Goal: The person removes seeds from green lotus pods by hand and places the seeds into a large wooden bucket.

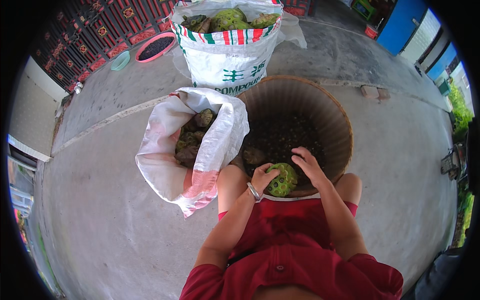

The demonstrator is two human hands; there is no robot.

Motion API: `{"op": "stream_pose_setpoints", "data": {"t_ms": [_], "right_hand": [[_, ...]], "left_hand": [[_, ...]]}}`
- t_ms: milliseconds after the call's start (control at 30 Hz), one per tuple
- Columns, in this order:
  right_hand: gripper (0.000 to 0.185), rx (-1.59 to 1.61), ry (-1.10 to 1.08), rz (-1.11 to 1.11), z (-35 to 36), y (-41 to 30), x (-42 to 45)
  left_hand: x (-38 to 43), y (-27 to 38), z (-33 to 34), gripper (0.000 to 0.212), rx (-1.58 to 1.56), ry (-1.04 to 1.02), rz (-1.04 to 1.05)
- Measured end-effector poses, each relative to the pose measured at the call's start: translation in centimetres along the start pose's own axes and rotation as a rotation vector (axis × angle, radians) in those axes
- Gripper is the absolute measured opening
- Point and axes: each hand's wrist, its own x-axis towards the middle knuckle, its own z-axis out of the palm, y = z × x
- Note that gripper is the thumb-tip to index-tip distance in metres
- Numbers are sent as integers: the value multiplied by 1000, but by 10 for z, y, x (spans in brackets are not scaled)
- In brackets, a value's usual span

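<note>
A green lotus seed pod (282, 180) with dark seeds in its holes is held by my left hand (264, 177), near the front rim of a deep woven basket (339, 123). My right hand (308, 165), fingers apart and holding nothing, hovers over the basket just right of the pod. Many dark lotus seeds (285, 131) cover the basket's bottom. One brownish pod (253, 155) lies inside at the left. Beside the basket on the left stands an open white woven sack (221, 138) with brownish-green pods (187, 144) in it.
Behind the basket stands a tall white sack (228, 60) bearing print, full of green pods (229, 19). A pink basin (156, 46) of dark seeds and a green basin (120, 61) sit by the metal gate (101, 32). Bricks (375, 92) lie on the concrete floor at right.
</note>
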Motion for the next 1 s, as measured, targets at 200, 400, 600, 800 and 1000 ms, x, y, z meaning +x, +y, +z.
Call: {"op": "stream_pose_setpoints", "data": {"t_ms": [200, 400, 600, 800, 1000], "right_hand": [[34, 363, -258, 172, 17, -25, -22], [28, 514, -76, 123, 14, -23, -22], [32, 426, -116, 123, 10, -33, -19], [21, 354, -109, 136, 15, -31, -16], [15, 206, 58, 96, 29, -21, -21]], "left_hand": [[-1, 1, 0, 22, -217, 30, 13], [-10, 4, 2, 34, -175, -109, -11], [-4, -5, 0, 30, 147, -88, 177], [-6, -7, 2, 28, 273, -58, 220], [-9, -5, 3, 25, 270, -60, 206]]}}
